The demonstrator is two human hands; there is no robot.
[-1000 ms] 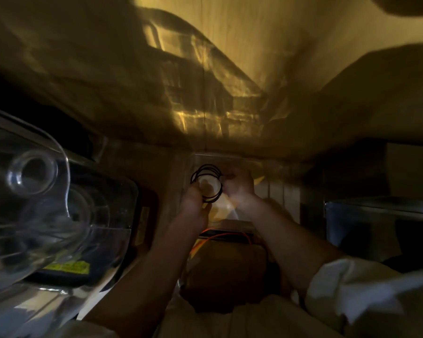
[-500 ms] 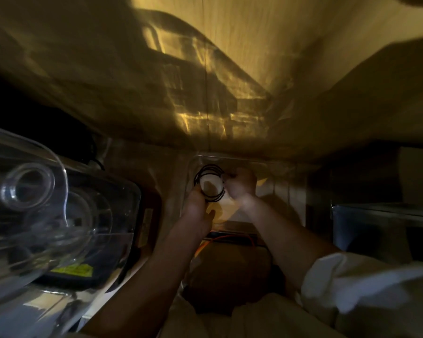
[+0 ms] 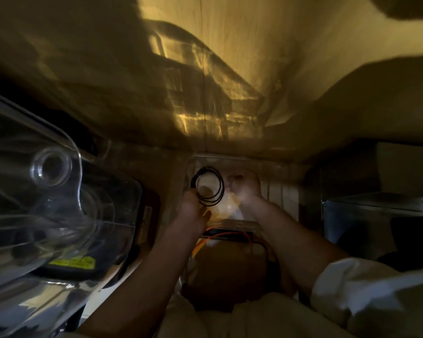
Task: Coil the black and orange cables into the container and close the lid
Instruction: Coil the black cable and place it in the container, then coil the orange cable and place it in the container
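Observation:
The scene is dim. The black cable [image 3: 208, 186] is wound into a small round coil of a few loops, held up over a clear container [image 3: 274, 191] in the middle. My left hand [image 3: 192, 211] grips the coil at its lower left edge. My right hand [image 3: 244, 189] is closed beside the coil's right side; whether it touches the cable is unclear. The orange cable [image 3: 220, 236] lies loose below my hands, curving across a dark edge in front of the container. No lid can be made out.
A large clear plastic cover with a round knob [image 3: 50, 167] fills the left side, over a dark device with a yellow label [image 3: 71, 262]. A metal box [image 3: 376, 211] stands at the right. A wall rises behind the container.
The black coil and both hands stay nearly in place over the container; the coil looks slightly rounder and tighter. The camera view has shifted a little.

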